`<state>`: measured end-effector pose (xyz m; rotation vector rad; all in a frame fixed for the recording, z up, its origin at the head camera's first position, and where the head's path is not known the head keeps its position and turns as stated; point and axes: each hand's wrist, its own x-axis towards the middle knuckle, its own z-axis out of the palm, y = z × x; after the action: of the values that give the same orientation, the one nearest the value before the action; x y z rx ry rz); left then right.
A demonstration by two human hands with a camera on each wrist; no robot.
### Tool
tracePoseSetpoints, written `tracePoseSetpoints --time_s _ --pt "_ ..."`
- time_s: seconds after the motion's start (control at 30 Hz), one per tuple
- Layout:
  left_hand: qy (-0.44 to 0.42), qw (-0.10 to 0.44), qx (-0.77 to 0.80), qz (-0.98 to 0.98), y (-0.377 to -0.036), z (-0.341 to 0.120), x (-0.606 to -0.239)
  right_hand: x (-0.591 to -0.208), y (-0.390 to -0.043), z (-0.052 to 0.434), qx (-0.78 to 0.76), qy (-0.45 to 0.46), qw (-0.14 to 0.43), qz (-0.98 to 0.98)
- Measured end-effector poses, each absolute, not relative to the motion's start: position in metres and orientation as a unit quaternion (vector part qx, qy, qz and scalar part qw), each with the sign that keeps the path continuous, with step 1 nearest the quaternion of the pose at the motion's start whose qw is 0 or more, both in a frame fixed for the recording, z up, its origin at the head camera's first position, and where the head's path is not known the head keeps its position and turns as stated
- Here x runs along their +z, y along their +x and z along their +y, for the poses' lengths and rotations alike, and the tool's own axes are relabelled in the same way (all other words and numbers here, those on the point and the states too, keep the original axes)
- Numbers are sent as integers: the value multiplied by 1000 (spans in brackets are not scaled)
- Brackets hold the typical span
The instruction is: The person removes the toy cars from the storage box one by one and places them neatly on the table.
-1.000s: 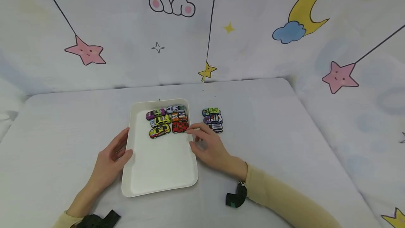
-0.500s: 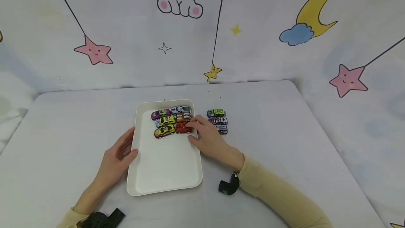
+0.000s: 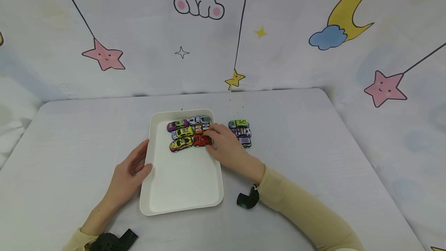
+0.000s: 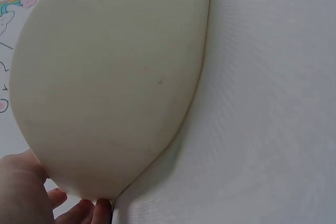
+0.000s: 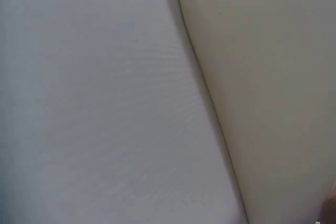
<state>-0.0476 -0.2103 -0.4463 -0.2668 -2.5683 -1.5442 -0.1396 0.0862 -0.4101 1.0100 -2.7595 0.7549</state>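
A white tray (image 3: 181, 181) lies on the table and fills much of the left wrist view (image 4: 105, 77). Its far end holds several toy cars, among them a red car (image 3: 200, 140), an orange car (image 3: 199, 128) and a yellow car (image 3: 180, 143). My right hand (image 3: 210, 139) reaches over the tray's right rim, and its curled fingers and thumb pinch the red car's right end. My left hand (image 3: 141, 164) grips the tray's left rim, thumb on top. Its fingers (image 4: 31, 192) show at the tray's outer wall.
Three more toy cars stand in a column on the cloth right of the tray: green (image 3: 238, 124), purple-white (image 3: 241, 131) and striped (image 3: 246, 141). The tray's near half is bare. The table's far edge meets a cartoon-printed backdrop. The right wrist view shows only the tray wall (image 5: 273, 77) and cloth (image 5: 94, 103).
My right hand has slid left and away from me, from beside the tray to over its rim, closing on the red car. The left hand and tray stay put.
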Motion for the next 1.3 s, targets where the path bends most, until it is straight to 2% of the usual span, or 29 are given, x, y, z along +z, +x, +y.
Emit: tracePoseSetpoints --time_s 0.3,0.77,0.97,1.3 --pt "-88 67 -514 -851 -48 -210 -447 -408 -140 84 227 321 28 -919" --pt "-88 64 -513 -851 -48 -211 -448 -412 -137 83 255 312 32 -915" --pt "-90 66 -515 -850 -49 -210 -448 -421 -137 87 288 326 83 -897" --pt "-87 66 -519 -848 -49 -210 -447 -441 -137 91 343 369 243 -829"
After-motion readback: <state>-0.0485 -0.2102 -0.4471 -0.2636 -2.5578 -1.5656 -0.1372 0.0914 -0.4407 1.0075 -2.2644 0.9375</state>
